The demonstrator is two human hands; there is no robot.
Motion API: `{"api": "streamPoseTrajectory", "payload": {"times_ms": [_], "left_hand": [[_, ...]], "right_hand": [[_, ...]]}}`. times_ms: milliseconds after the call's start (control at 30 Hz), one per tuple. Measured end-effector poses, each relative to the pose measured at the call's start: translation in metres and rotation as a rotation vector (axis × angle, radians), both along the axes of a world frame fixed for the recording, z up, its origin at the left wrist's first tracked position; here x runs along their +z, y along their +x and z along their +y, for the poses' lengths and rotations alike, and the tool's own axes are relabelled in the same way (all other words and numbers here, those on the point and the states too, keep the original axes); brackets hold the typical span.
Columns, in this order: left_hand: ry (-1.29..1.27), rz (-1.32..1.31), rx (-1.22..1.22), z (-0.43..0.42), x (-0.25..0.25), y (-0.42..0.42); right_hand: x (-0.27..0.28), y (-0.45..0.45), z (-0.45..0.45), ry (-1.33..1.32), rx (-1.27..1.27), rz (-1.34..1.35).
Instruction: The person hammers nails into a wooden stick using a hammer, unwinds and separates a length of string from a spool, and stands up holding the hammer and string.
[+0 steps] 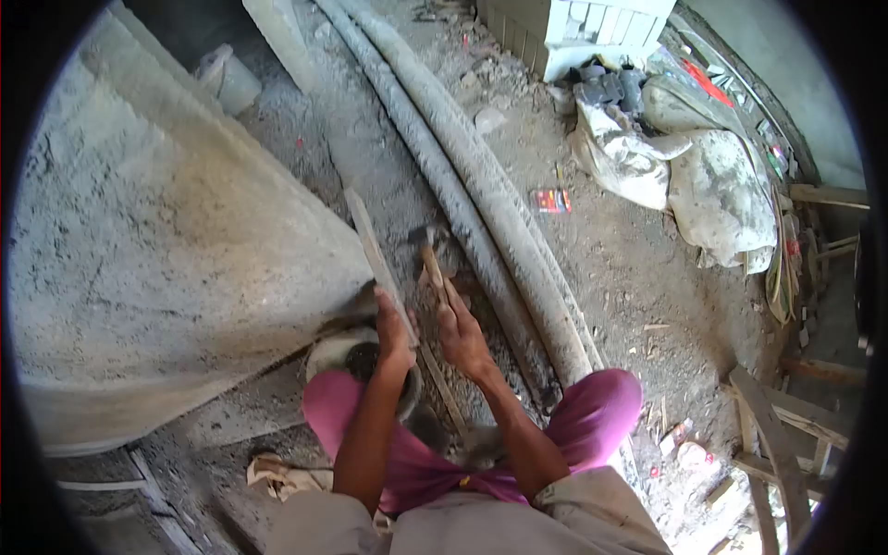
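Observation:
My left hand is closed around a long, pale wooden strip, which slants away from me toward the upper left. In my right hand is a hammer, gripped by its wooden handle. Its dark head points forward, a little right of the strip and apart from it. Below my left forearm stands a round bucket with something dark inside, partly hidden by my arm and knee. A second thin stick lies on the ground between my forearms.
A large grey concrete slab rises on my left. Two long dusty pipes run along the ground ahead and right. White sacks lie farther right, near a red packet. Wooden boards stand at lower right; a pale bucket sits upper left.

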State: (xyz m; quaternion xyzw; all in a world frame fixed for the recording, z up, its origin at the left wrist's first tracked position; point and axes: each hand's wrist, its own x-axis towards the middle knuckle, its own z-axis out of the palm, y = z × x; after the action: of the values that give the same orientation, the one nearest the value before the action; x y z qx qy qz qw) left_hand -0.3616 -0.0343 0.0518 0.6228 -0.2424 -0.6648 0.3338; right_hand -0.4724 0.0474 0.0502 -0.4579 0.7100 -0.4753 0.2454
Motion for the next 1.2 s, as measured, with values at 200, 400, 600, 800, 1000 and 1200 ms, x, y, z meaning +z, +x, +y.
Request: {"api": "streamPoseTrajectory", "payload": {"times_ms": [200, 400, 600, 800, 1000, 1200], "left_hand": [[0.011, 0.037, 0.048, -0.004, 0.002, 0.001], [0.036, 0.024, 0.022, -0.005, 0.003, 0.000], [0.013, 0.022, 0.072, -0.003, -0.001, 0.002], [0.001, 0.003, -0.050, -0.007, -0.005, 0.003], [0.008, 0.045, 0.047, -0.004, 0.000, 0.001], [0.023, 0.071, 0.012, -0.013, 0.007, -0.009]], "right_hand": [[0.058, -0.016, -0.003, -0.107, -0.259, -0.896], [0.034, -0.007, -0.006, 0.079, 0.123, -0.389], [0.049, -0.016, -0.009, -0.058, -0.219, -0.781], [0.035, -0.005, -0.005, 0.046, 0.107, -0.367], [0.048, -0.019, -0.007, -0.190, -0.294, -0.892], [0.012, -0.009, 0.002, -0.026, 0.072, -0.217]]}}
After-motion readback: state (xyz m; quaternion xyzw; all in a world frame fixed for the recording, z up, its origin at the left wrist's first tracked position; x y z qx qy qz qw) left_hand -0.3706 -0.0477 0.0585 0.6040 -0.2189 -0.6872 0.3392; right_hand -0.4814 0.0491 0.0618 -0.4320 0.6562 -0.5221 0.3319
